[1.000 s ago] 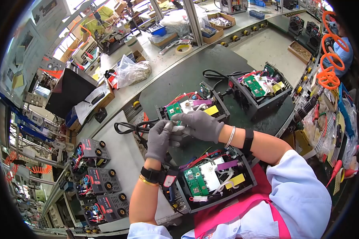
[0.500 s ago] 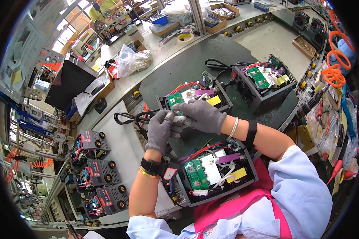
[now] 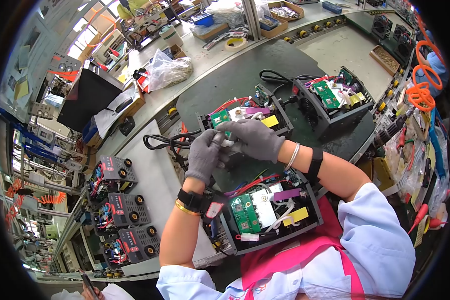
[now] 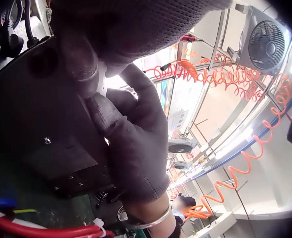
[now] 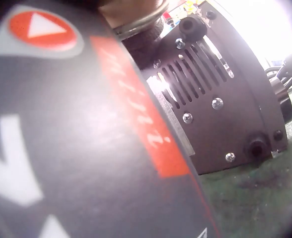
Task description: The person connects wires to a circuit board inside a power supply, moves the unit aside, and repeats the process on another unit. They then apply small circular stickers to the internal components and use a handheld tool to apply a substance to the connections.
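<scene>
Nearby, looped cable flanks the left hand.

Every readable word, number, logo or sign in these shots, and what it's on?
"mini": red stripe on the dark panel, right wrist view.
White triangle in a red oval: same panel, no words.
Large white shapes, same panel: cut off, unreadable.
Three boxes, head view, left: lettering too small to read surely.
Wall papers: too blurred.
</scene>
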`<act>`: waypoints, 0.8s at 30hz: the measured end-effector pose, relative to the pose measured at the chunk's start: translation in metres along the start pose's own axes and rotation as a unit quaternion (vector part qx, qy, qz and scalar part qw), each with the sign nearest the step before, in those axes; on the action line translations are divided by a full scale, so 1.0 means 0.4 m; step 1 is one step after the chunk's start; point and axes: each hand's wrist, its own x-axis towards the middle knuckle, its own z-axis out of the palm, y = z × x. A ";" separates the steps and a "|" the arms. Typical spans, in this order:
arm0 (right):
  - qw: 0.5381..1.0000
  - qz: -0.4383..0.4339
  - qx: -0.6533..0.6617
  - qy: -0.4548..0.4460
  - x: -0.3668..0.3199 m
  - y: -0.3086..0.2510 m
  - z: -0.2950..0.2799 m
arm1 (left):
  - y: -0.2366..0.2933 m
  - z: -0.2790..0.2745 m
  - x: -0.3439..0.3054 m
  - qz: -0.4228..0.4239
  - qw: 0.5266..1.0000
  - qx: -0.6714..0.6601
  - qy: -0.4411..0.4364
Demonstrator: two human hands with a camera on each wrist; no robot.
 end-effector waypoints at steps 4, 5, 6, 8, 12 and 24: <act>1.000 -0.024 0.008 0.018 0.000 -0.004 0.002 | 0.010 0.008 -0.002 0.003 1.000 0.003 -0.010; 0.999 -0.028 0.014 0.018 0.000 -0.002 0.003 | 0.013 0.011 -0.002 0.007 1.000 -0.002 -0.009; 0.999 -0.033 0.019 0.020 0.001 0.003 0.007 | 0.013 0.010 0.002 0.007 1.000 0.001 -0.008; 0.998 -0.051 0.003 0.027 0.002 0.008 0.013 | 0.003 0.006 0.010 0.003 1.000 0.010 -0.008; 0.997 -0.025 -0.079 0.004 0.003 0.030 0.021 | -0.011 -0.001 0.016 0.008 0.998 -0.052 -0.023; 0.993 0.025 -0.008 -0.111 -0.179 -0.250 -0.272 | 0.057 0.019 -0.441 0.371 0.866 0.331 0.048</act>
